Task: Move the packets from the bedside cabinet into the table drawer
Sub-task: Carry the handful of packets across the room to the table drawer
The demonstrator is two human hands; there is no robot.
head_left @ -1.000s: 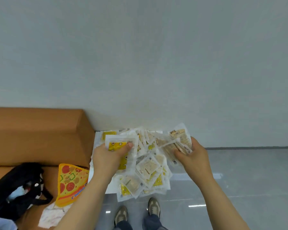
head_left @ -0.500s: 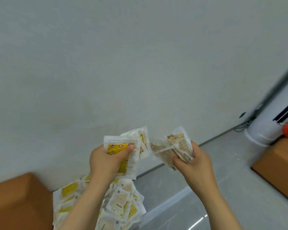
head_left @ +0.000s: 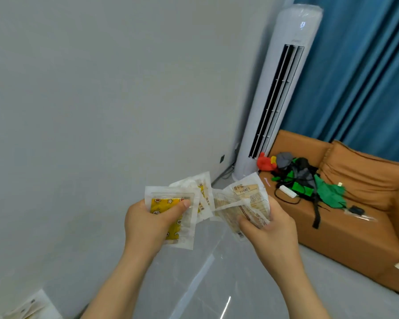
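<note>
Packets (head_left: 247, 203) were held in both hands, up in the air over the grey floor (head_left: 217, 284) and in front of the pale wall (head_left: 101, 88). The left hand (head_left: 148, 224) gripped a small stack, its thumb curled across the face of a yellow packet (head_left: 162, 203) in clear wrap. That packet stood nearly upright in the view, its long axis running from the palm up toward the wall. Paler ones fanned out behind it, tilted toward the right hand (head_left: 270, 229).

The right hand pinched a splayed bunch of beige packets whose long axes slanted up and to the left. The rearmost, with a printed label, pointed up toward the white tower air conditioner (head_left: 279, 93). Whether the two bunches touched at their inner edges or only overlapped in view could not be told.

The count in each hand was unclear, since the packets hid one another, and the print was too small to read. A few loose packets (head_left: 30, 307) lay at the lower left corner, blurred and cut off by the frame edge. To the right stood an orange sofa (head_left: 346, 238) strewn with green and black items, before a blue curtain (head_left: 366, 65).
</note>
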